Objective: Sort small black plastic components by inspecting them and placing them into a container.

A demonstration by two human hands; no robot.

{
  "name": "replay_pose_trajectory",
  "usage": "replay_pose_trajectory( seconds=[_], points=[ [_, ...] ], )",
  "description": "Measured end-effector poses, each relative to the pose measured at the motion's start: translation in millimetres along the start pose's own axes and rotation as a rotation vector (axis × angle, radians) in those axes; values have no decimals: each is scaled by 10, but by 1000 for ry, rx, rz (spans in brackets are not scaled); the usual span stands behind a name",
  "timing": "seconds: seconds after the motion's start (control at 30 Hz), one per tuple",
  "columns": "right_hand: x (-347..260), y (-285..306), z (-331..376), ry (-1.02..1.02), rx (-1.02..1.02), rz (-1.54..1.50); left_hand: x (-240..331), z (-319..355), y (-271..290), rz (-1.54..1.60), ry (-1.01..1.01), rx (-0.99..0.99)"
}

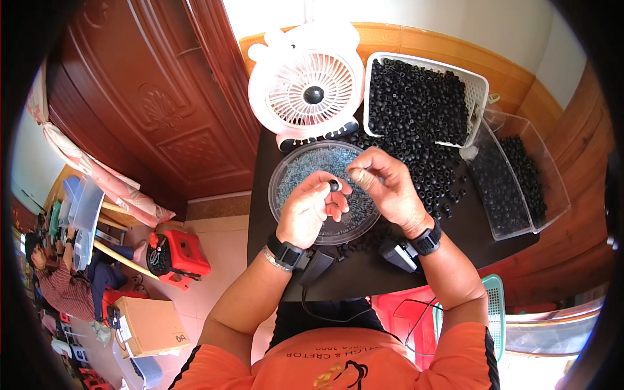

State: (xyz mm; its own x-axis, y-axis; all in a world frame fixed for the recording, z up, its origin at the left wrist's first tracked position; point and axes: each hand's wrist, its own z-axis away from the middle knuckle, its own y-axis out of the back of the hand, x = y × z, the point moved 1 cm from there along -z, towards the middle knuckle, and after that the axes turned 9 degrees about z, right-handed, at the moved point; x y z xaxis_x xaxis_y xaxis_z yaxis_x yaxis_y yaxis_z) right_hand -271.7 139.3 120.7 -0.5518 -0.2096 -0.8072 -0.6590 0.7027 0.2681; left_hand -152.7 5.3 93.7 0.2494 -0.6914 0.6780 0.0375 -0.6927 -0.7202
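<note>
The black table (364,273) fills the middle of the view, running from the person's lap at 6 o'clock up toward the wall at 12 o'clock. At 12 o'clock on it stands a white desk fan (307,88), its round grille facing the person. Just to the fan's right, toward 1 o'clock, a white mesh basket (478,81) is heaped with small black ring-shaped parts, and more of the same parts lie spilled loose (435,172) on the tabletop below it. At 3 o'clock a clear plastic tray (549,188) holds a further batch of them. In the centre sits a round clear dish (286,169) of tiny bluish-grey pieces, touching the fan's base. Both hands hover over this dish, nearly touching each other. The left hand (309,211), at the dish's 7 o'clock, has its fingers curled in, pinching one black ring (333,186) between thumb and forefinger, held up above the dish's centre. The right hand (387,185), at 3 o'clock of that ring, has its fingertips drawn together in a pinch just beside it; whatever they hold is too small to tell. Each wrist carries a black band with a small black box.
</note>
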Motion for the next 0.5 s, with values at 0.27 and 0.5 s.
replay_pose_trajectory(
  seconds=[0.27, 0.5],
  points=[
    [-30, -35, 28, 248, 17, 228, -71, -9, 68, -73, 80, -18],
    [-179, -114, 52, 407, 1, 617, -17, 21, 86, -104, -4, 60]
  ],
)
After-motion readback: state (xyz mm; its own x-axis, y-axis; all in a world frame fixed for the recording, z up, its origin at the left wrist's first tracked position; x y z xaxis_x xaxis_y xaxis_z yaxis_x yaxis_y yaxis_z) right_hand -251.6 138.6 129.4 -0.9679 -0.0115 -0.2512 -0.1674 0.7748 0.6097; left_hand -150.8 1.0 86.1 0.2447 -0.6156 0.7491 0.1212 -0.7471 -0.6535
